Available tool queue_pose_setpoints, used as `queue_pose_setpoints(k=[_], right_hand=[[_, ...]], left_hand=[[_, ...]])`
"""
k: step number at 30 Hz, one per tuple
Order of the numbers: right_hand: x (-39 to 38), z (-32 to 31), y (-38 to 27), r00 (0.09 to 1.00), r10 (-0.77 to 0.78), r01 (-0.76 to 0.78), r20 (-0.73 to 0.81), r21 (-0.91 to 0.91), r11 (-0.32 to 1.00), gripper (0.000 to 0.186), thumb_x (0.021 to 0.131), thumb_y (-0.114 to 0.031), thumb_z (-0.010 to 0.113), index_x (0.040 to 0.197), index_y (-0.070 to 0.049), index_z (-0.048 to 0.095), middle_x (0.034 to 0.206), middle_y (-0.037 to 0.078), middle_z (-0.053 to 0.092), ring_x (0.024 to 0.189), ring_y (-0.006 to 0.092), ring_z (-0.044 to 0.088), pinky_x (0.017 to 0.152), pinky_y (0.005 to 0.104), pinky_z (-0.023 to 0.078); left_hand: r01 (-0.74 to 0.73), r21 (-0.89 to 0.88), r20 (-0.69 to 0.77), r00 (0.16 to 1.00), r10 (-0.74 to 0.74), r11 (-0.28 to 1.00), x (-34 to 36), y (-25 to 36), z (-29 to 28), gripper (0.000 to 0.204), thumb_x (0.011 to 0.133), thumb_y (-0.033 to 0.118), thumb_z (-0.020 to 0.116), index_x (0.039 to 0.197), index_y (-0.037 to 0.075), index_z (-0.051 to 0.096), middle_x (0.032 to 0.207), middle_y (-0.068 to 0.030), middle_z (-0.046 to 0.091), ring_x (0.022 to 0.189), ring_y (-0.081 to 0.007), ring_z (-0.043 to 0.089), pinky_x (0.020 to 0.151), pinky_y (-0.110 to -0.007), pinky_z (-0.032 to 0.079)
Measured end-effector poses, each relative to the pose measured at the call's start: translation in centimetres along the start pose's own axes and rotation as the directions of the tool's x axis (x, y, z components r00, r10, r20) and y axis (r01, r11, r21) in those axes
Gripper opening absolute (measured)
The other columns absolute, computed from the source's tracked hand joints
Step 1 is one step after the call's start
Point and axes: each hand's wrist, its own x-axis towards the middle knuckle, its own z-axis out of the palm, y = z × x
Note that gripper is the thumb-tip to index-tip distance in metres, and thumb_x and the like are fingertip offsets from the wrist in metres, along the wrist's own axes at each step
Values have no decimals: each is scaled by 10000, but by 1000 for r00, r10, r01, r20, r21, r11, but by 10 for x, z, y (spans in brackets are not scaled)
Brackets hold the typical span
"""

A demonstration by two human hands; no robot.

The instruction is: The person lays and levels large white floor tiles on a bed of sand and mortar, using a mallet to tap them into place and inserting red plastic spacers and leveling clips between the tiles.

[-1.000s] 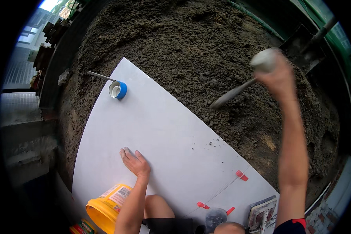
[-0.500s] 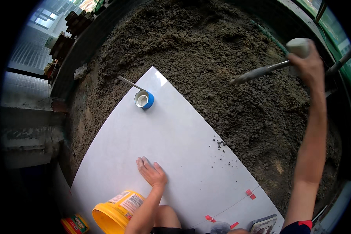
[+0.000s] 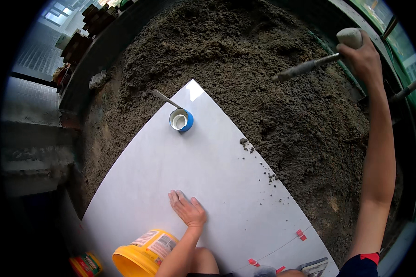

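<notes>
"Two hands show; where's the white-headed mallet [image 3: 308,66]?"
"Up at the right hand [image 3: 366,59], fingers curled tight around its head, pale end poking out, handle jutting left above the dark sandy mortar [image 3: 208,55]"
"And the left hand [image 3: 188,212]?"
"Grasping nothing: it lies palm down on the white tile [image 3: 148,171], fingers extended, near the yellow bucket [image 3: 143,253]"

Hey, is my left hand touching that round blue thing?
Apart. The head view shows bare white slab between your left hand and the round blue thing.
</notes>
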Motion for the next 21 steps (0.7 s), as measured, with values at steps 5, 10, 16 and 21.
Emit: queue_pose_setpoints(k=[5,10,16,21], right_hand=[[-92,169,-103,862,260,-193,435,-192,962,686,700,-374,811,1254,-112,504,1209,160,590,1102,312,636,913,476,538],[-85,166,-90,838,228,-205,495,-102,973,707,690,-362,798,1285,-131,496,1218,149,586,1099,345,629,901,478,524],[32,61,-49,960,193,-195,204,-14,981,607,705,-317,764,1231,-102,548,1025,137,682,914,242,682,787,415,529],[60,127,2,891,174,-288,420,225,931,631,729,-309,788,1224,-26,516,1036,146,674,890,230,683,751,383,575]], left_hand=[[33,-30,30,999,-32,999,2,12,1,577,936,210,477,1408,-102,359,1500,-289,308,1414,-466,259,1169,-544,201],[32,-44,46,998,-30,998,-4,2,-2,610,898,189,501,1408,-110,349,1503,-287,301,1417,-469,252,1167,-560,196],[66,-19,62,996,-64,998,3,-4,-13,624,885,185,501,1409,-115,347,1503,-291,298,1421,-474,242,1166,-569,188],[80,-68,91,993,-74,994,5,17,-1,650,874,182,513,1420,-118,326,1516,-291,283,1434,-476,219,1172,-571,176]])
